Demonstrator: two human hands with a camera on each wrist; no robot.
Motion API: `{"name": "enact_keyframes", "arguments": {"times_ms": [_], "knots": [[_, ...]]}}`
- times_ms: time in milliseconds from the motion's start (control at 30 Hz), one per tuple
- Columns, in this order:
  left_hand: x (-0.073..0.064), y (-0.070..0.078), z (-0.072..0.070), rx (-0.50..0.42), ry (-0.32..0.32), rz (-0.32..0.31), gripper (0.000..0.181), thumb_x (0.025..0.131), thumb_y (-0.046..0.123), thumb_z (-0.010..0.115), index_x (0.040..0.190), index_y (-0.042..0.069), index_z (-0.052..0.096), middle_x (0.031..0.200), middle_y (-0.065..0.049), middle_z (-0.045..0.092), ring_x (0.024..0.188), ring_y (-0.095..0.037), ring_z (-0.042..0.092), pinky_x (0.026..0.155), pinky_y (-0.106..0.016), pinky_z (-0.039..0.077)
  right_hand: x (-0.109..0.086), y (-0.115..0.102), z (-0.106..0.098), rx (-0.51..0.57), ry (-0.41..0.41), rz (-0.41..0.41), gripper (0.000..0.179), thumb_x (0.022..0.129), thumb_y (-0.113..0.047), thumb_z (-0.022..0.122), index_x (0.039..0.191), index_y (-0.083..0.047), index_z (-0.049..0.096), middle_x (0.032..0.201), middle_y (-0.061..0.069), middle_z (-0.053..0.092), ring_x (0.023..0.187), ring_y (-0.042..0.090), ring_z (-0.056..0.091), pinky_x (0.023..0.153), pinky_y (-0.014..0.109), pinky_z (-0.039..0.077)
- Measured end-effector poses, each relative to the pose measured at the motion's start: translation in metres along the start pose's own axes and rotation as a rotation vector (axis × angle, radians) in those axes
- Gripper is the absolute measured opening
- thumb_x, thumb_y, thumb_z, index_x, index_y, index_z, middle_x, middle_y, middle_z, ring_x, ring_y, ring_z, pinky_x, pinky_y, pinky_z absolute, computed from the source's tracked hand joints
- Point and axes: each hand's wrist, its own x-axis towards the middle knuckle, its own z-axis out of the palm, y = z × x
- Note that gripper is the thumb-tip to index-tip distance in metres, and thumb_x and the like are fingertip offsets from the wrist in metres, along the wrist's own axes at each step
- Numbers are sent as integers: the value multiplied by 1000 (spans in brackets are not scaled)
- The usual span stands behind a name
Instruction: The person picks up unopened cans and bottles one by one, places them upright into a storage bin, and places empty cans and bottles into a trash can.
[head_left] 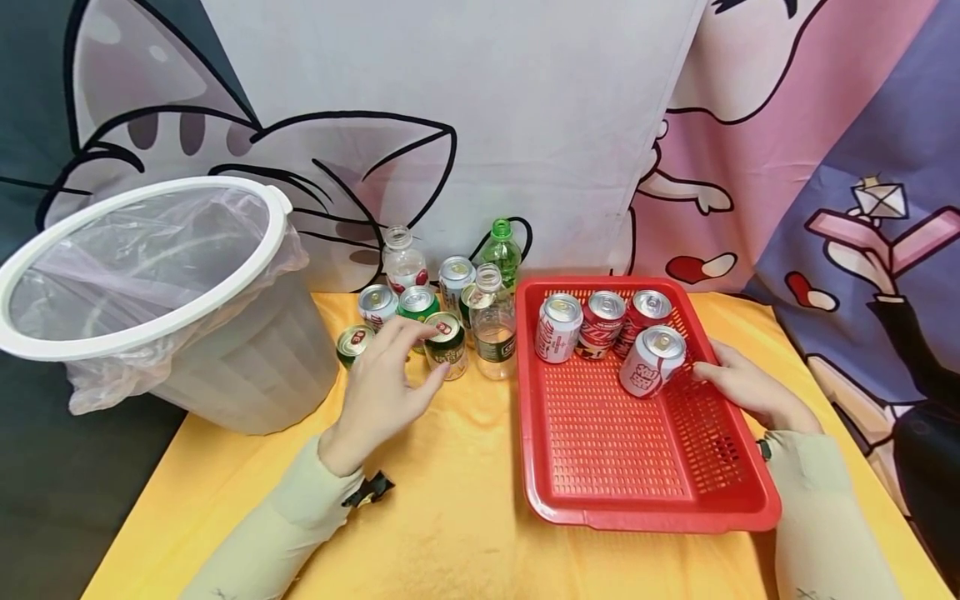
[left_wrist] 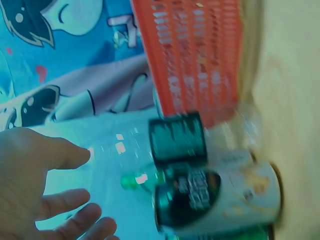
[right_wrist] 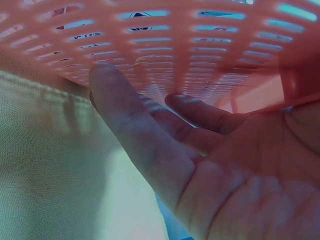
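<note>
My left hand (head_left: 386, 392) hovers over the table with thumb and fingers spread, close to a dark green and gold can (head_left: 447, 354). In the left wrist view a gap separates the left hand (left_wrist: 45, 190) from the dark green and pale can (left_wrist: 220, 197), and nothing is held. On the right side, my right hand (head_left: 753, 387) grips the rim of a red plastic basket (head_left: 652, 518), one digit showing over the edge. From the right wrist view, fingers of the right hand (right_wrist: 165, 140) lie against the slotted outside of the basket (right_wrist: 180, 45).
Inside the basket stand red cans (head_left: 602, 325) and white-and-red cans (head_left: 654, 362). A clear bottle (head_left: 495, 329), a green bottle (head_left: 501, 246), another clear bottle (head_left: 401, 258) and several cans cluster at the back. At left stands a lined waste bin (head_left: 247, 367) with a white rim.
</note>
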Motion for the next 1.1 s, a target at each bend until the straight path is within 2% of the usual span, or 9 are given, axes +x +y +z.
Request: {"name": "enact_keyframes", "arguments": {"times_ms": [100, 267, 433, 667, 900, 1100], "knots": [[-5, -11, -6, 42, 38, -40, 45, 81, 28, 85, 121, 12, 70, 114, -5, 65, 93, -22, 62, 71, -41, 51, 0, 0, 0, 4, 3, -6, 57, 104, -6, 46, 155, 5, 24, 126, 34, 59, 90, 26, 76, 74, 44, 65], [-9, -31, -13, 105, 90, -72, 51, 80, 28, 84, 124, 9, 67, 116, -11, 62, 100, -31, 59, 79, -49, 50, -1, 1, 0, -1, 2, 6, 59, 105, -10, 48, 157, 3, 22, 129, 31, 59, 93, 27, 77, 76, 44, 65], [-10, -47, -15, 189, 103, -105, 61, 79, 31, 84, 130, 4, 63, 124, -19, 58, 106, -39, 56, 85, -53, 48, 0, 0, 1, -1, 2, 0, 58, 105, -8, 46, 156, 5, 23, 131, 36, 57, 92, 26, 77, 76, 44, 65], [-11, -57, -17, 213, 60, -157, 72, 78, 32, 85, 136, -1, 56, 133, -26, 53, 112, -46, 54, 91, -58, 48, 0, 0, -1, -2, 0, 4, 58, 105, -9, 46, 157, 4, 22, 132, 37, 55, 93, 25, 77, 77, 44, 65], [-14, -65, -16, 196, -23, -281, 85, 81, 33, 84, 145, -6, 45, 134, -31, 48, 111, -49, 53, 95, -63, 47, 0, 0, -1, -1, 3, 2, 59, 105, -8, 46, 157, 4, 22, 132, 36, 56, 93, 25, 76, 76, 44, 65], [-17, -69, -14, 204, -56, -343, 89, 82, 35, 82, 146, -11, 40, 131, -34, 49, 110, -52, 55, 96, -66, 48, -1, -1, 1, 0, 1, -6, 60, 104, -8, 46, 157, 5, 21, 131, 35, 56, 92, 24, 76, 76, 44, 65]]}}
